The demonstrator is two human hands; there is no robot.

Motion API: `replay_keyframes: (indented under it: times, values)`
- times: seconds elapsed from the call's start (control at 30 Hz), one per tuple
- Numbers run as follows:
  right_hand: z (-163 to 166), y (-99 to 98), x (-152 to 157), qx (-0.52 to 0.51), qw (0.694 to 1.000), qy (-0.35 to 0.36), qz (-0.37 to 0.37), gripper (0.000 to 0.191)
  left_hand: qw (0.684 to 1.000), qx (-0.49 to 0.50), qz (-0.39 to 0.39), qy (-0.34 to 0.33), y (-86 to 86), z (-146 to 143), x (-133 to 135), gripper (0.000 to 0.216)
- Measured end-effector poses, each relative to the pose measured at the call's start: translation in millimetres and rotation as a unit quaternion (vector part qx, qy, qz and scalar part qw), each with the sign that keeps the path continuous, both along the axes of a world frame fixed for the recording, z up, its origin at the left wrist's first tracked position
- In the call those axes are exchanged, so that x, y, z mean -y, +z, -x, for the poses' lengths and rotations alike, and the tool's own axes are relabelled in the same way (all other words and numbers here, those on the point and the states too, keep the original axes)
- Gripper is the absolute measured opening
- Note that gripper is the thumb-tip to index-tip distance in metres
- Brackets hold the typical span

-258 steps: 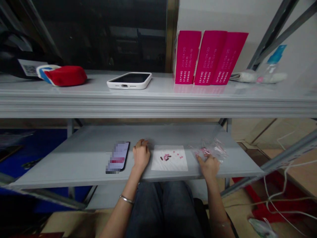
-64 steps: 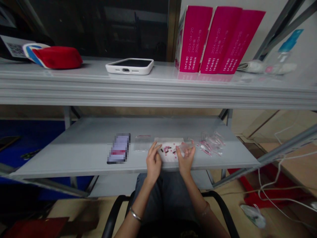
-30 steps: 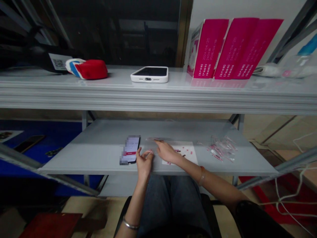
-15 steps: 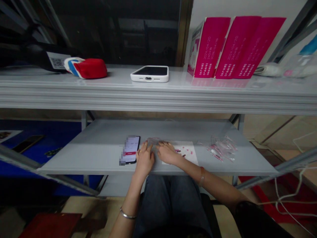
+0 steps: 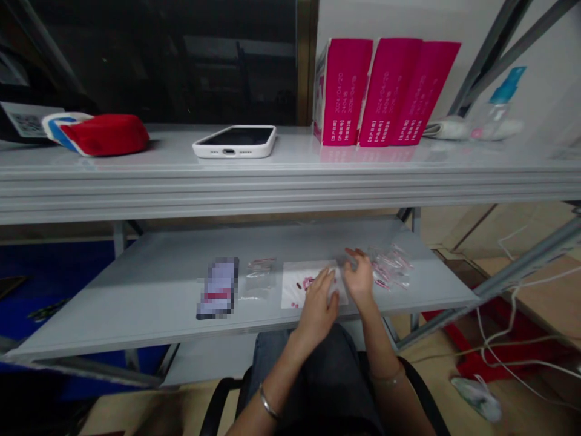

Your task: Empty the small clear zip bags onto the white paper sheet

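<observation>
Sheet point(image 5: 289, 293), white, lies on the bench point(image 5: 149, 284), right side partly hidden by our left hand point(image 5: 319, 304), so we can't count the pink bits point(image 5: 308, 283) and dark pieces point(image 5: 298, 285) on it. Left fingers sit slightly spread; can't tell if they pinch anything. Right hand point(image 5: 359, 278) is at the sheet's right edge, fingers loosely curled, grip unclear to us. Clear bags point(image 5: 394, 267) overlap right of it, contents hard to read. Phone point(image 5: 218, 287) at left, screen pixelated.

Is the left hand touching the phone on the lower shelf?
No, the left hand is over the white sheet, and clear plastic bags lie between that hand and the phone.
</observation>
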State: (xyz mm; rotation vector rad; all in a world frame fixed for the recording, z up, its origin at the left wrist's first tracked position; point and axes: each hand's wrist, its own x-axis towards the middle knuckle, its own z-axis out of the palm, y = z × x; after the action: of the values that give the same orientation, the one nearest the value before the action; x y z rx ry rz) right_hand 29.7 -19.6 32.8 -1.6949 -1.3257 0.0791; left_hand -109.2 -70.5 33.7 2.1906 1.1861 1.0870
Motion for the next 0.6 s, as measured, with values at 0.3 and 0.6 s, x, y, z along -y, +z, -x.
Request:
replay_keyframes:
  times: [0.3,0.6]
  values:
    - [-88.4,-40.7,25.8,0.022,0.941,-0.285,0.184,0.056,0.986,0.054,0.11,-0.109,-18.0,-43.8,16.9,0.043]
    - [-89.0,-37.7,29.1,-0.074,0.969,-0.236,-0.008,0.035,0.967,0.141,0.196,-0.084,-8.6,-32.0,2.9,0.038]
